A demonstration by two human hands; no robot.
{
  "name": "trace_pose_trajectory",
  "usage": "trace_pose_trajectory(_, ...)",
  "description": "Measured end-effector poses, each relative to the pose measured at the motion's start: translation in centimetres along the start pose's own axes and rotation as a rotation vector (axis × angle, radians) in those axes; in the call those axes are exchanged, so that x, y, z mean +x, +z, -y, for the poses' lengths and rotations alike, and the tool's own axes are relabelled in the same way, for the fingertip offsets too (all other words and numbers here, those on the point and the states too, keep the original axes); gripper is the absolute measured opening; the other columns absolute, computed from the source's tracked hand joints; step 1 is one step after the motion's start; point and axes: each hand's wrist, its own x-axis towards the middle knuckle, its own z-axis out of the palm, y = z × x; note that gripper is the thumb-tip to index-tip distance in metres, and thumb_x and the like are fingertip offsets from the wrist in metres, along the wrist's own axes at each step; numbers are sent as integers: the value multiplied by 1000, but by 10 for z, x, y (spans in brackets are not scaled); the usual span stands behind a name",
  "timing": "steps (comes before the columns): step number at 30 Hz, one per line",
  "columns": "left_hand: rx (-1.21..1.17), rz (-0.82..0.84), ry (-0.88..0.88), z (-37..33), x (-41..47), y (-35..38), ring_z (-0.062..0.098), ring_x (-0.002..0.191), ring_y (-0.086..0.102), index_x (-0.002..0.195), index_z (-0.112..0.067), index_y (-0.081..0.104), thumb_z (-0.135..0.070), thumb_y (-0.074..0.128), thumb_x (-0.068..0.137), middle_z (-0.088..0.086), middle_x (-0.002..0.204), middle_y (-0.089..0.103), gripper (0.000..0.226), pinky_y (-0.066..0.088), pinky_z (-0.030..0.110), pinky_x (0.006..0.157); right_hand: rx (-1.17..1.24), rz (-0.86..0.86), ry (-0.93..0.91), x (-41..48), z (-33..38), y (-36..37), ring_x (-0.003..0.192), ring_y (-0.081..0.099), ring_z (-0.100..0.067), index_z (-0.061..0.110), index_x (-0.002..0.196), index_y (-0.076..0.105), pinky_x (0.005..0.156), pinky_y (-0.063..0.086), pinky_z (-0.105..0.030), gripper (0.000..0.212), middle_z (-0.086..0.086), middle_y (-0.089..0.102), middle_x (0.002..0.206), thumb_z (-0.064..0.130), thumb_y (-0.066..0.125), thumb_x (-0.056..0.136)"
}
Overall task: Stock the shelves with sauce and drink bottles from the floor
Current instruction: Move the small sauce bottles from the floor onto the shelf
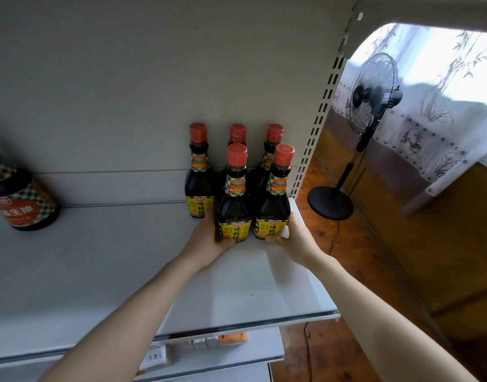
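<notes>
Our left hand wraps the base of one sauce bottle, and our right hand clasps the base of a second sauce bottle just beside it. Both appear to rest upright on the shelf, labels toward us. To do this step well, we judge it best to slide the pair straight back with their bases flat and level with each other, so neither tips, and to stop as they meet the row behind. Just beyond our fingers stand three more bottles of the same kind, close to the back panel. Outboard of the right hand runs the slotted upright, so that bottle has little room to drift. Well off on the left hand's side sits a larger bottle. Farther right, past the shelf, a pedestal fan stands on the floor.
</notes>
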Motion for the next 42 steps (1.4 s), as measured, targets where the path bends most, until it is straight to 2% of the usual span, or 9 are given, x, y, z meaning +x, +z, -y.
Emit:
trace_pose_trajectory(5, -11, 17, 11, -4, 0, 1, 24, 123, 48, 140, -15, 25, -10, 70, 76, 5, 136, 50, 78, 33, 19, 89, 36, -3, -42, -1, -1, 0, 104, 48, -13, 20, 128, 39, 87, 41, -28, 62, 2, 51, 117, 11, 71, 76)
trace_pose_trajectory(14, 23, 47, -5, -3, 5, 3, 23, 124, 45, 140, -14, 24, -10, 69, 77, 5, 137, 47, 77, 31, 20, 91, 39, 48, -74, 3, 0, -5, 114, 42, -9, 21, 135, 34, 95, 38, -29, 71, 12, 45, 119, 8, 71, 76)
trace_pose_trajectory(22, 35, 44, -19, -5, 6, 6, 21, 125, 44, 142, -13, 20, -9, 67, 80, 4, 136, 47, 78, 29, 12, 88, -14, 53, -67, 5, -2, -5, 117, 42, -14, 20, 136, 31, 97, 38, -32, 72, 7, 44, 123, 10, 71, 77)
trace_pose_trajectory(27, 75, 33, -44, -4, 4, 7, 23, 124, 46, 142, -13, 20, -10, 66, 80, 6, 136, 48, 77, 31, 15, 87, -39, 52, -26, 2, 3, -6, 109, 47, -16, 17, 134, 33, 88, 39, -28, 67, -1, 50, 121, 11, 69, 78)
trace_pose_trajectory(32, 276, -11, -73, -2, -13, 2, 34, 118, 48, 132, -5, 35, -26, 62, 84, 16, 129, 46, 59, 40, 29, 85, -362, 17, 47, -13, 6, -9, 106, 51, -28, 10, 119, 45, 84, 45, -36, 49, -10, 57, 112, 38, 62, 83)
trace_pose_trajectory(34, 373, -45, -52, -7, -30, -9, 33, 120, 45, 137, -4, 30, -34, 59, 87, 17, 135, 43, 65, 41, 34, 91, -499, 24, 56, -25, 8, -10, 117, 44, -28, 6, 123, 45, 89, 40, -34, 54, -12, 52, 123, 44, 56, 86)
trace_pose_trajectory(37, 539, -67, -24, -12, -66, -33, 28, 133, 33, 142, -6, 27, -58, 43, 83, 13, 147, 33, 81, 27, 35, 108, -523, 1, 9, -48, 14, -6, 122, 41, -24, 7, 124, 49, 91, 39, -33, 50, -8, 51, 129, 43, 50, 90)
trace_pose_trajectory(39, 589, -117, -1, -8, -92, -51, 27, 133, 37, 136, -6, 40, -67, 26, 73, 13, 143, 41, 89, 25, 39, 110, -485, -13, -72, -62, 23, 5, 119, 46, -23, 10, 124, 52, 91, 38, -31, 47, -6, 54, 127, 43, 50, 91)
trace_pose_trajectory(42, 653, -230, 35, 10, -129, -79, 32, 108, 62, 108, -1, 65, -57, 37, 81, 17, 113, 66, 68, 42, 53, 94, -416, 40, -192, -70, 49, 34, 116, 49, -22, 10, 121, 56, 91, 39, -29, 45, -6, 57, 122, 41, 53, 89)
